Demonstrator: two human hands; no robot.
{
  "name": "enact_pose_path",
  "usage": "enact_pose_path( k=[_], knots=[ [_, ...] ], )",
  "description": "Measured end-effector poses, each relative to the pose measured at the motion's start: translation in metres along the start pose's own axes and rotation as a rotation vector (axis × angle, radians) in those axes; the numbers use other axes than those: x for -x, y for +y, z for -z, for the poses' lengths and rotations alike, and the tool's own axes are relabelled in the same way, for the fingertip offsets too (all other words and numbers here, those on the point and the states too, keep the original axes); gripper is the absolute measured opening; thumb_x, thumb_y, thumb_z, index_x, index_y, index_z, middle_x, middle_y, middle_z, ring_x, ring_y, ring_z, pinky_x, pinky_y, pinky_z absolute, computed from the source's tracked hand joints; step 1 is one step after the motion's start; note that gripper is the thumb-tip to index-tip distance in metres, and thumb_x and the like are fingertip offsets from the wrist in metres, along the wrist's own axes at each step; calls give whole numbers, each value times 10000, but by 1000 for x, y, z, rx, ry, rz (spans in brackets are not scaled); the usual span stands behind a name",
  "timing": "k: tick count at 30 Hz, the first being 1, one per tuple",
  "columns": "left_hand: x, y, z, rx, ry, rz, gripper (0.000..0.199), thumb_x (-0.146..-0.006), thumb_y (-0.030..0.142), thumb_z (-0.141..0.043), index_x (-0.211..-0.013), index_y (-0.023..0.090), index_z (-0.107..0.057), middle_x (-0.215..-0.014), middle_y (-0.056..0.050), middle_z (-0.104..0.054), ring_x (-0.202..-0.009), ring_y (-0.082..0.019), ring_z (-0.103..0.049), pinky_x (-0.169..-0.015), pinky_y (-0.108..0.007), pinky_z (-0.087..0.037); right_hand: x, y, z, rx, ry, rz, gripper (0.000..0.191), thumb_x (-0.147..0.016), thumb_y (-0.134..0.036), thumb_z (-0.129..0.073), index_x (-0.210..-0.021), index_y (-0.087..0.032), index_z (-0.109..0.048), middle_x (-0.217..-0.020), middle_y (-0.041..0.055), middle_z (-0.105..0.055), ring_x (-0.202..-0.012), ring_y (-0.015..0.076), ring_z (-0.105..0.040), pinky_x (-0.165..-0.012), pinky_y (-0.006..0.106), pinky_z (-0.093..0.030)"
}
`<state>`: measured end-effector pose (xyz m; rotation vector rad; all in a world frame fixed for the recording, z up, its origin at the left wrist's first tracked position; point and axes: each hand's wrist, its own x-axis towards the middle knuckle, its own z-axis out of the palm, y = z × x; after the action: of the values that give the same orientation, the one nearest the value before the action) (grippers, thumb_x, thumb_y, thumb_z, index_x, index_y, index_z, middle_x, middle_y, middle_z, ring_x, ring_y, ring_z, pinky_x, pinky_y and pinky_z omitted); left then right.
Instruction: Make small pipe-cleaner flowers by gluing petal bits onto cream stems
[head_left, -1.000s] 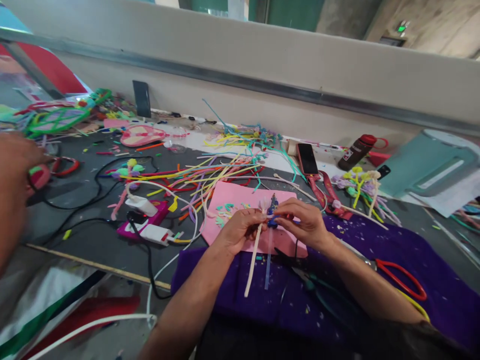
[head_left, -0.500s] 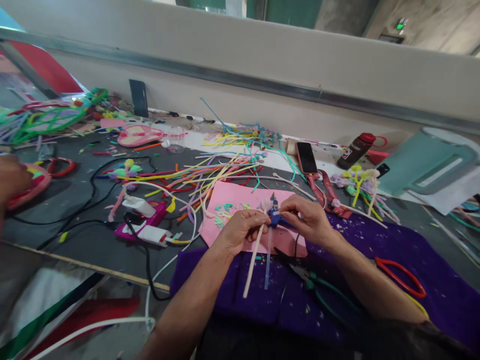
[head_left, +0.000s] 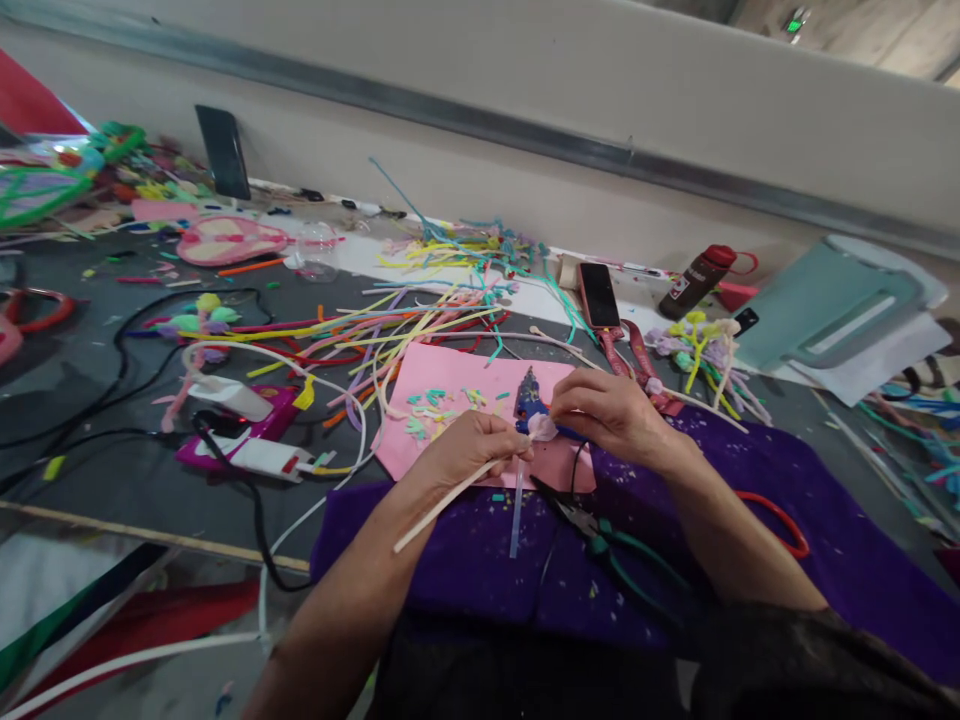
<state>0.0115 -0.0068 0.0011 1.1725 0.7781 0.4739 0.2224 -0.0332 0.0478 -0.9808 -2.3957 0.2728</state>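
A pale fuzzy stem (head_left: 442,505) is pinched in my left hand (head_left: 487,445), its free end slanting down across my wrist. At its upper end, between my hands, sits a small pale pink flower (head_left: 542,428). My right hand (head_left: 611,412) is curled beside the flower with fingertips pressed together; what they hold, if anything, is hidden. Just behind the flower lies a blue glue gun (head_left: 529,398), partly covered, with its tip pointing away from me. A translucent glue stick (head_left: 516,520) extends toward me below it. Under both hands is a pink sheet (head_left: 420,380) with small coloured scraps.
Green-handled pliers (head_left: 596,540) and red-handled scissors (head_left: 780,525) lie on the purple cloth (head_left: 450,590). Left of the sheet is a magenta power strip (head_left: 281,415) with cables. Loose fuzzy stems (head_left: 397,335), a phone (head_left: 598,295), a bottle (head_left: 697,280) and a teal box (head_left: 840,310) stand behind.
The stem has swung from pointing down to lying across my left wrist, and the flower now faces my right hand. The view has shifted right; another person's hand at left is out of view.
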Motion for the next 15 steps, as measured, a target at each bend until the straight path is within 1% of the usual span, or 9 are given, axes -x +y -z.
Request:
enact_pose_path(
  k=[5,9,15],
  knots=[
    [1,3,-2,-53,-12,2,177,-644,284,-614,-563,141,-681,-310,40,-421,-280,-49,-274,-351,-201,-163,1,-3,0,82,-48,34,176,-900,-220,-466,-883,-194,-639,-931,62,-606,-837,157,-559,-718,290,-448],
    [2,4,-4,-72,1,7,193,-632,303,-622,-540,141,-674,-298,48,-399,-283,-50,-272,-359,-207,-168,1,-7,1,145,-58,61,183,-903,-225,-461,-886,-196,-641,-929,63,-608,-838,158,-557,-711,288,-441],
    [2,5,-4,-106,-15,27,197,-637,309,-619,-572,131,-668,-317,61,-408,-306,-52,-299,-372,-202,-178,1,-10,-3,198,-60,68,163,-890,-216,-484,-864,-184,-641,-909,63,-614,-836,164,-555,-704,293,-425]
  ],
)
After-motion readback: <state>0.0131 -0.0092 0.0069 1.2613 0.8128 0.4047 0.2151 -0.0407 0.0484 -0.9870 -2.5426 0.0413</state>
